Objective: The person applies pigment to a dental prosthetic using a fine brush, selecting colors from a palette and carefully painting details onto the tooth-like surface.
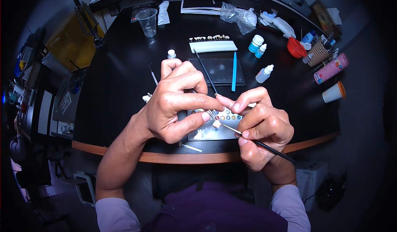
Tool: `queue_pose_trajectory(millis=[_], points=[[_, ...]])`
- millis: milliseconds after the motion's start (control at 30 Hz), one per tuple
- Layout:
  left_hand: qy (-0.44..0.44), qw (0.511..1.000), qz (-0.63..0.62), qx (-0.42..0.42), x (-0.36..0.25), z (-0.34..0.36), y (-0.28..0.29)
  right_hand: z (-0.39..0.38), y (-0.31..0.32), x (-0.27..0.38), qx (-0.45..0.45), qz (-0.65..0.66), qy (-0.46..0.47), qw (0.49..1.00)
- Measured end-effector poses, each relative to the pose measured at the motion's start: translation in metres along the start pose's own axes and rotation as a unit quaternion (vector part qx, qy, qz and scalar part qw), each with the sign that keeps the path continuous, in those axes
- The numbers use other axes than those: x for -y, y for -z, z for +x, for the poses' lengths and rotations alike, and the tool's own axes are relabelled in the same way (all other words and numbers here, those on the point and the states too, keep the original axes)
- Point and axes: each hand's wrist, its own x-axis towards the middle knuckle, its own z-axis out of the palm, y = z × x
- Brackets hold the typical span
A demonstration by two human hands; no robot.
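My left hand [182,104] is closed, thumb and index finger pinching a small metal holder [211,113], perhaps tweezers. A small ivory tooth crown [216,124] sits at the holder's lower end. In my right hand [264,128] is a thin brush [269,147] with a dark handle, its pale tip pointing at the crown and seeming to touch it. Below both hands lies a pale palette [225,135] with rows of coloured dots, partly hidden by my fingers. Another dark brush [204,71] slants across a black slab [219,68], its lower end near my right fingertips.
A white block [213,46] carries a row of small teeth on pins. A blue stick [234,72] lies beside dropper bottles [264,73]. Farther out are a clear cup [149,23], a red bowl [296,47], a pink can [331,68] and a paper cup [333,92].
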Motion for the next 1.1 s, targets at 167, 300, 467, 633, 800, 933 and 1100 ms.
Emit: queue_pose_trajectory(millis=[167, 300, 467, 633, 800, 933, 1100], points=[[0.008, 1.0, -0.008, 0.007, -0.0014, -0.0007, -0.0002, 0.0016, 0.0001, 0.0042, 0.027, -0.026, -0.007, 0.999], [0.01, 1.0, -0.009, 0.007, -0.002, -0.001, 0.0002, 0.0021, -0.0017, 0.0054, 0.029, -0.037, -0.01, 0.999], [-0.003, 1.0, 0.023, 0.004, -0.0006, -0.0002, -0.0004, 0.0014, -0.0041, 0.0029, -0.003, -0.034, 0.004, 0.999], [0.003, 1.0, 0.009, 0.005, -0.0011, -0.0014, -0.0007, 0.0027, -0.0044, 0.0046, 0.007, -0.049, -0.002, 0.999], [0.005, 1.0, -0.001, 0.002, -0.0017, -0.0009, -0.0008, 0.0013, -0.004, 0.0049, 0.003, -0.041, -0.005, 0.999], [-0.002, 1.0, 0.005, 0.0, -0.002, -0.0005, -0.001, 0.001, -0.0045, 0.0056, 0.002, -0.04, -0.006, 0.999], [-0.009, 0.999, 0.037, -0.002, -0.0024, -0.0005, -0.0009, 0.0011, -0.0037, 0.0059, 0.008, -0.044, -0.006, 0.999]])
